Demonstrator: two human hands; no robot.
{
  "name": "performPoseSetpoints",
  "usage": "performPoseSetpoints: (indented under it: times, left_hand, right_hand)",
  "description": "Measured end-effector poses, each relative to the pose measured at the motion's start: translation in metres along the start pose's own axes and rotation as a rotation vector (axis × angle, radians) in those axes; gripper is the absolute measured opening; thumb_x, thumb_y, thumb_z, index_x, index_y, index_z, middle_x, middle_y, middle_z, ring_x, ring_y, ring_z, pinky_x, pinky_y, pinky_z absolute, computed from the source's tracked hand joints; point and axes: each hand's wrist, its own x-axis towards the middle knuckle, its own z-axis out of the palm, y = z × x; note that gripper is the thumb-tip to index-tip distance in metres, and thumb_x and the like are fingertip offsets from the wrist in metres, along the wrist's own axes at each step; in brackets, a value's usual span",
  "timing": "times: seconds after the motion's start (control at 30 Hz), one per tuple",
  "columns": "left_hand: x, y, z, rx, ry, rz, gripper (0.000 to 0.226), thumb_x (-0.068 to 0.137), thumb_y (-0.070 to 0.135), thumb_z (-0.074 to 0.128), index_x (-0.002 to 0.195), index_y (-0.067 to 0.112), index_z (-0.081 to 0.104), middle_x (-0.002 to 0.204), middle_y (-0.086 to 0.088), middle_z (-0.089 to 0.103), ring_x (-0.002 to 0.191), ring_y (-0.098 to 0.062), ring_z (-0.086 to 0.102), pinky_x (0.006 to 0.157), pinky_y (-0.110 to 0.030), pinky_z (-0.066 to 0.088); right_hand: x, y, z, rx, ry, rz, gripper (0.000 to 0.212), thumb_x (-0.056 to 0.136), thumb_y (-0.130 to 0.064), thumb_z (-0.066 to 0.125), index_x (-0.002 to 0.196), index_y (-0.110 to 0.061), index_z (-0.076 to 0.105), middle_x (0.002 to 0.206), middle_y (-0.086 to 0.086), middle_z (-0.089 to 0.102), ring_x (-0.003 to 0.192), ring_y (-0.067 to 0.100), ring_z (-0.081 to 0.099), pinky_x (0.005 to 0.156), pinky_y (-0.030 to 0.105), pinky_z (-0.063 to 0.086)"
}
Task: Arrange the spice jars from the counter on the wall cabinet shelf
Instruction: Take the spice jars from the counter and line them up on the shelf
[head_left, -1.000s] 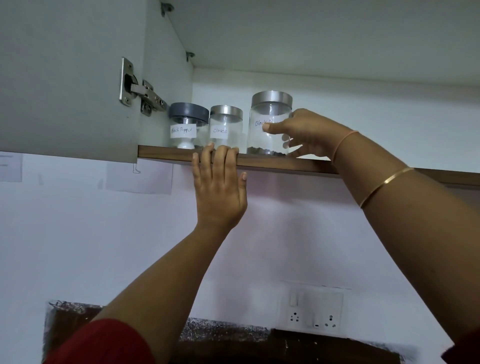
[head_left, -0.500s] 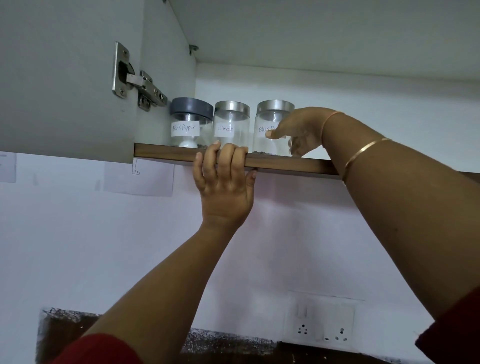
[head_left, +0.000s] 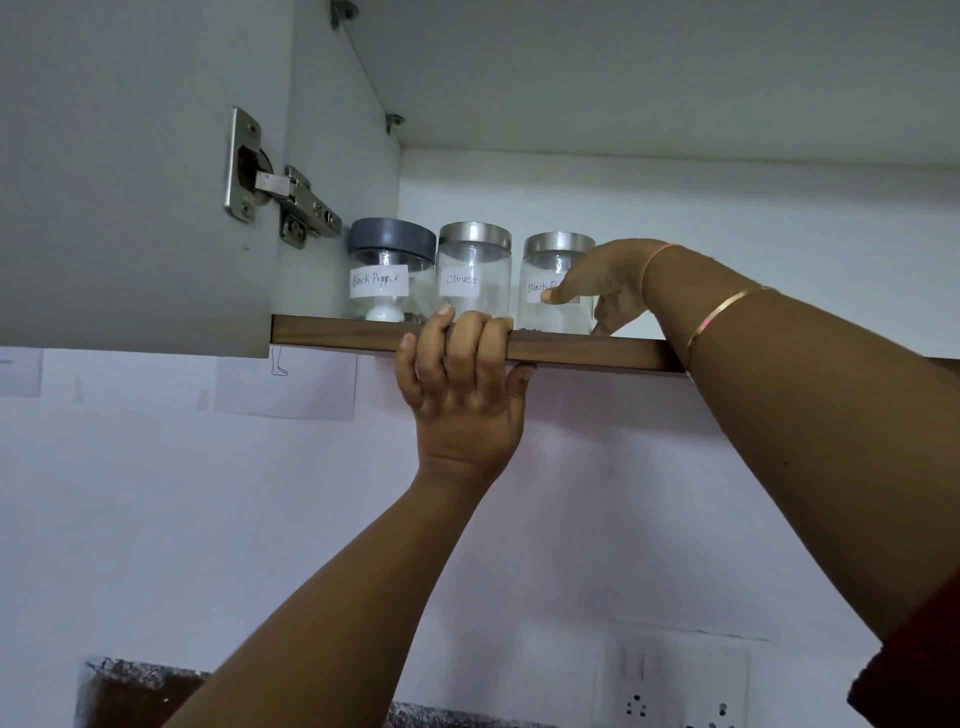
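Right hand (head_left: 602, 283): fingers wrapped around the right side of the third jar (head_left: 553, 283), thumb pressed across its white label, which reads "Black" before the thumb hides the rest. A thin gold bangle (head_left: 727, 312) and a thinner band sit on that wrist.

Left hand (head_left: 462, 379): fingers (head_left: 467, 332) curled over the front edge of the shelf (head_left: 597, 352), thumb underneath, gripping the board and no jar.

3 jars stand upright in a row at the left end of the shelf, long axes vertical, labels facing the camera. All are clear, round and squat.
- Left jar (head_left: 389, 275): dark grey matt lid, handwritten label "Black Pepper"; a white rounded item shows at its base.
- Middle jar (head_left: 474, 275): brushed metal lid, label "Cloves"; its sides appear to touch or nearly touch both neighbours.
- Third jar: brushed metal lid, dark grains at the bottom.

The shelf edge is brown wood-grain laminate. The cabinet door (head_left: 130, 171) is smooth grey, open to the left, carrying a steel hinge (head_left: 275, 192). A white wall socket (head_left: 675, 691) sits below.
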Motion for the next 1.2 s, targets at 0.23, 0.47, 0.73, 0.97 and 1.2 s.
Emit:
performPoseSetpoints:
  times: [0.23, 0.47, 0.73, 0.97, 1.2]
  left_hand:
    - [0.000, 0.000, -0.001, 0.010, -0.020, -0.008, 0.033, 0.099, 0.038, 0.030, 0.118, 0.014, 0.041, 0.120, -0.003, 0.038, 0.120, -0.026, 0.037, 0.111, -0.039, 0.013]
    - [0.002, -0.001, -0.021, -0.027, -0.183, 0.011, 0.044, 0.097, 0.046, 0.030, 0.126, 0.014, 0.038, 0.127, -0.004, 0.036, 0.127, -0.027, 0.032, 0.114, -0.039, 0.009]
    - [0.008, 0.001, -0.048, -0.095, -0.352, -0.016, 0.045, 0.096, 0.038, 0.037, 0.132, 0.012, 0.039, 0.134, -0.007, 0.039, 0.133, -0.028, 0.030, 0.115, -0.042, 0.014]
    - [0.021, 0.004, -0.072, -0.111, -0.519, -0.038, 0.046, 0.094, 0.032, 0.041, 0.132, 0.007, 0.049, 0.133, -0.011, 0.051, 0.133, -0.031, 0.036, 0.114, -0.049, 0.025]
    - [0.033, 0.006, -0.087, -0.100, -0.664, -0.037, 0.049, 0.090, 0.033, 0.042, 0.130, 0.006, 0.052, 0.131, -0.011, 0.054, 0.131, -0.033, 0.042, 0.113, -0.050, 0.022]
  right_hand:
    - [-0.001, 0.004, 0.002, -0.081, 0.006, 0.001, 0.080, 0.088, -0.029, 0.065, 0.151, -0.007, 0.020, 0.159, 0.014, 0.013, 0.137, 0.042, 0.033, 0.109, 0.049, 0.038]
    - [-0.025, 0.003, 0.010, -0.146, -0.156, 0.070, 0.078, 0.084, -0.022, 0.072, 0.148, -0.009, 0.030, 0.157, 0.011, 0.018, 0.131, 0.035, 0.043, 0.107, 0.045, 0.041]
    - [-0.073, -0.005, 0.016, -0.233, -0.072, 0.036, 0.053, 0.095, -0.015, 0.056, 0.143, -0.004, 0.037, 0.154, 0.012, 0.026, 0.137, 0.031, 0.036, 0.111, 0.040, 0.035]
    - [-0.111, 0.002, 0.030, -0.285, 0.243, -0.148, 0.022, 0.085, -0.009, 0.056, 0.067, -0.011, 0.045, 0.077, 0.007, 0.050, 0.083, 0.026, 0.050, 0.059, 0.026, 0.038]
    - [-0.140, 0.034, 0.081, -0.523, 0.791, -0.424, 0.029, 0.095, -0.020, 0.037, 0.082, -0.009, 0.060, 0.086, 0.011, 0.065, 0.086, 0.033, 0.058, 0.082, 0.036, 0.038]
